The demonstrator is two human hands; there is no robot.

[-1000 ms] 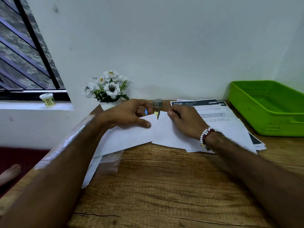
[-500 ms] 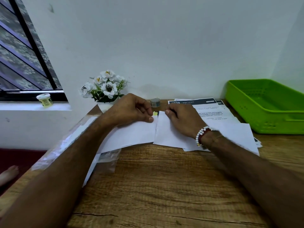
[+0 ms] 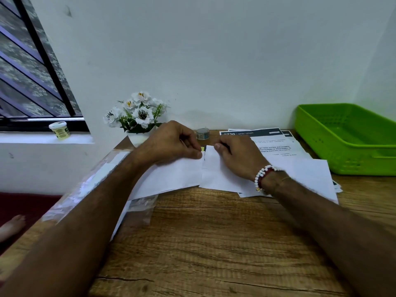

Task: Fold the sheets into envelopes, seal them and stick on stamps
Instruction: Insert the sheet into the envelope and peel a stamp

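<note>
Small jar [image 3: 59, 130] on the window sill far left, then white flowers [image 3: 137, 113] at the far edge of the desk [image 3: 214, 243]. The left hand [image 3: 171, 142] has its grip pinched on the left flap of the white sheet [image 3: 177, 174], which lies mid-desk. There's a tape roll [image 3: 202, 133] just behind. The right hand [image 3: 237, 155] grip pinches the right flap. Printed papers [image 3: 276, 144] and a green tray [image 3: 347, 138] are on the right.
</note>
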